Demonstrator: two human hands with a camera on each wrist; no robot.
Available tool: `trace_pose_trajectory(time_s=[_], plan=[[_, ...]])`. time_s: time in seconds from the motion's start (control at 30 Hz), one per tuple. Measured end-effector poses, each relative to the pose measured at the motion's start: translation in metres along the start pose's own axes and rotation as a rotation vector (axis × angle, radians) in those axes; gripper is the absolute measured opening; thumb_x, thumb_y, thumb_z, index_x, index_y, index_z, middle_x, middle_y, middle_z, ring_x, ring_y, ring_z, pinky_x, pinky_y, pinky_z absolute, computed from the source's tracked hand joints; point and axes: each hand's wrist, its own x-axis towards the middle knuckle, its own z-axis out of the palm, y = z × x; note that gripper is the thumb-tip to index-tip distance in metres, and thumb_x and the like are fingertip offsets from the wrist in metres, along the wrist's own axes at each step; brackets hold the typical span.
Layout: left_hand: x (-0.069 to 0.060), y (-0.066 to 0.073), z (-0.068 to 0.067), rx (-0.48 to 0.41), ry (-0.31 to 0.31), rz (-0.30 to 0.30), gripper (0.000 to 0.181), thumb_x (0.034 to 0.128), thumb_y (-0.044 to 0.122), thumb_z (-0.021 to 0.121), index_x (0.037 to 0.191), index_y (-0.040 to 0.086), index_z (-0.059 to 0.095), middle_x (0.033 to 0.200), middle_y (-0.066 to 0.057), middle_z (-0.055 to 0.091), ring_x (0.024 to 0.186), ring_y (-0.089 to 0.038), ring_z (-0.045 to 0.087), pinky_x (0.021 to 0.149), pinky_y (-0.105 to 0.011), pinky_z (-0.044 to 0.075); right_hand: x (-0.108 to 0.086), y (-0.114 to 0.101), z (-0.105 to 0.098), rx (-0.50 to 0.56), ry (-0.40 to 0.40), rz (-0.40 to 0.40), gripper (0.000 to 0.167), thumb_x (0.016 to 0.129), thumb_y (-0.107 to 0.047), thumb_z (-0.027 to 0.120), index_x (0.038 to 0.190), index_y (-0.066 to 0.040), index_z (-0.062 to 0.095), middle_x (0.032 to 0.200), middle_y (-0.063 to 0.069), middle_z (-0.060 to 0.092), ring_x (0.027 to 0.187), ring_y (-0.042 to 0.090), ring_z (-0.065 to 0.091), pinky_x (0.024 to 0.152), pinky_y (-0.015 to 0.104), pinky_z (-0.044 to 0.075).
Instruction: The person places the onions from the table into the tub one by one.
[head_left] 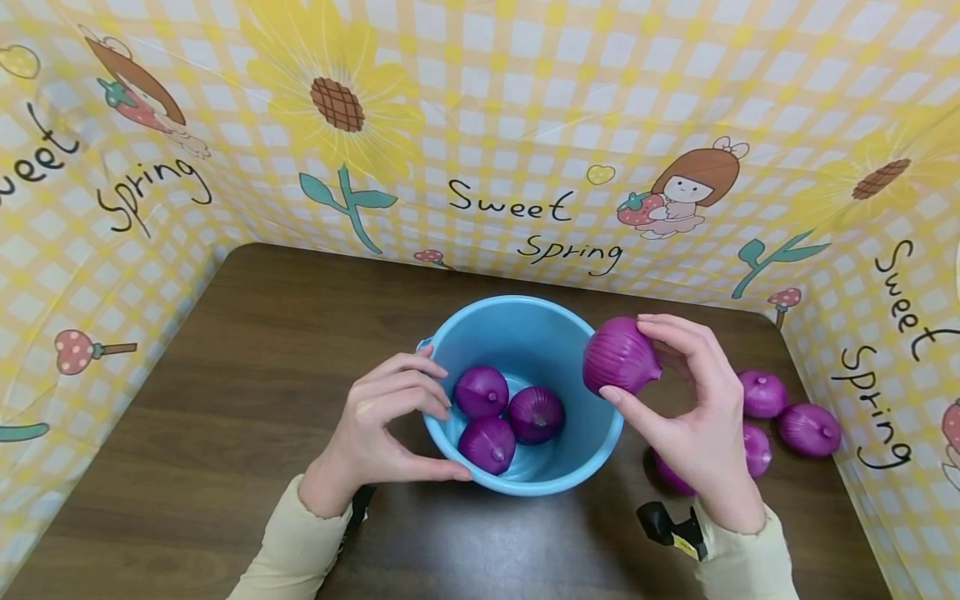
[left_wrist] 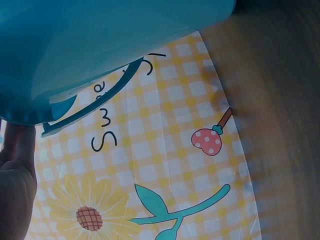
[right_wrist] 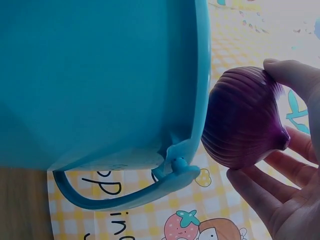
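Observation:
A blue bucket (head_left: 525, 312) stands on the table with three purple onions (head_left: 537, 414) inside it. My left hand (head_left: 393, 421) holds the bucket's left rim, thumb at the front and fingers over the side. Between thumb and fingers of my right hand (head_left: 693, 400) is another purple onion (head_left: 621, 357), at the bucket's right rim. In the right wrist view that onion (right_wrist: 245, 117) shows its ridged skin and pointed tip, just beyond the rim. The bucket's handle (right_wrist: 125, 200) hangs down along its side.
Several more purple onions (head_left: 810, 430) lie on the brown table (head_left: 210, 400) to the right, some partly hidden by my right hand. A yellow checked cloth (head_left: 495, 125) with flower prints walls the table at the back and sides.

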Motion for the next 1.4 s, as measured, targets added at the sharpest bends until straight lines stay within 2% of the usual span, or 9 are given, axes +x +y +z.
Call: trace_pose_trajectory(time_s=[0.23, 0.57, 0.67, 0.8, 0.9, 1.4], plan=[[-0.0009, -0.0002, 0.0005, -0.001, 0.000, -0.003, 0.052, 0.0664, 0.053, 0.094, 0.080, 0.009, 0.069, 0.082, -0.003, 0.070, 0.095, -0.029, 0.065, 0.106, -0.055, 0.047, -0.0014, -0.0002, 0.0018, 0.029, -0.009, -0.018, 0.060, 0.077, -0.012, 0.091, 0.122, 0.015, 0.061, 0.122, 0.031, 0.058, 0.112, 0.028, 0.062, 0.098, 0.029, 0.054], [-0.0012, 0.0001, 0.0006, -0.001, 0.004, 0.004, 0.052, 0.0659, 0.053, 0.094, 0.080, 0.009, 0.069, 0.082, -0.003, 0.069, 0.094, -0.029, 0.065, 0.106, -0.055, 0.047, -0.0040, -0.0017, 0.0036, 0.010, -0.055, 0.009, 0.064, 0.068, 0.005, 0.092, 0.123, 0.013, 0.061, 0.123, 0.028, 0.058, 0.114, 0.027, 0.060, 0.097, 0.028, 0.054], [-0.0008, 0.0002, 0.0006, -0.003, 0.004, 0.008, 0.052, 0.0661, 0.052, 0.094, 0.080, 0.009, 0.069, 0.082, -0.003, 0.069, 0.094, -0.029, 0.065, 0.106, -0.055, 0.047, -0.0042, -0.0011, 0.0044, 0.021, -0.061, 0.000, 0.061, 0.073, -0.004, 0.092, 0.123, 0.013, 0.060, 0.122, 0.028, 0.058, 0.114, 0.027, 0.060, 0.098, 0.029, 0.054], [0.0000, 0.0004, 0.0007, -0.002, 0.007, 0.014, 0.053, 0.0659, 0.052, 0.095, 0.079, 0.008, 0.069, 0.082, -0.003, 0.069, 0.093, -0.030, 0.065, 0.106, -0.056, 0.047, -0.0032, 0.0003, 0.0051, 0.034, -0.061, -0.024, 0.063, 0.084, -0.025, 0.088, 0.123, 0.015, 0.060, 0.122, 0.031, 0.058, 0.115, 0.028, 0.059, 0.101, 0.031, 0.052], [0.0005, 0.0005, 0.0008, -0.002, 0.010, 0.018, 0.053, 0.0654, 0.052, 0.095, 0.078, 0.008, 0.069, 0.081, -0.004, 0.069, 0.093, -0.030, 0.064, 0.106, -0.056, 0.046, -0.0024, 0.0013, 0.0052, 0.026, -0.058, -0.037, 0.065, 0.086, -0.033, 0.084, 0.123, 0.015, 0.060, 0.123, 0.032, 0.058, 0.116, 0.028, 0.058, 0.102, 0.032, 0.051], [0.0001, -0.0002, 0.0005, -0.006, 0.007, 0.012, 0.052, 0.0655, 0.051, 0.095, 0.078, 0.008, 0.069, 0.081, -0.004, 0.069, 0.093, -0.030, 0.064, 0.105, -0.058, 0.046, -0.0069, 0.0063, 0.0015, -0.061, -0.063, -0.010, 0.055, 0.088, -0.027, 0.083, 0.124, 0.010, 0.063, 0.125, 0.023, 0.062, 0.116, 0.024, 0.059, 0.101, 0.028, 0.051]])
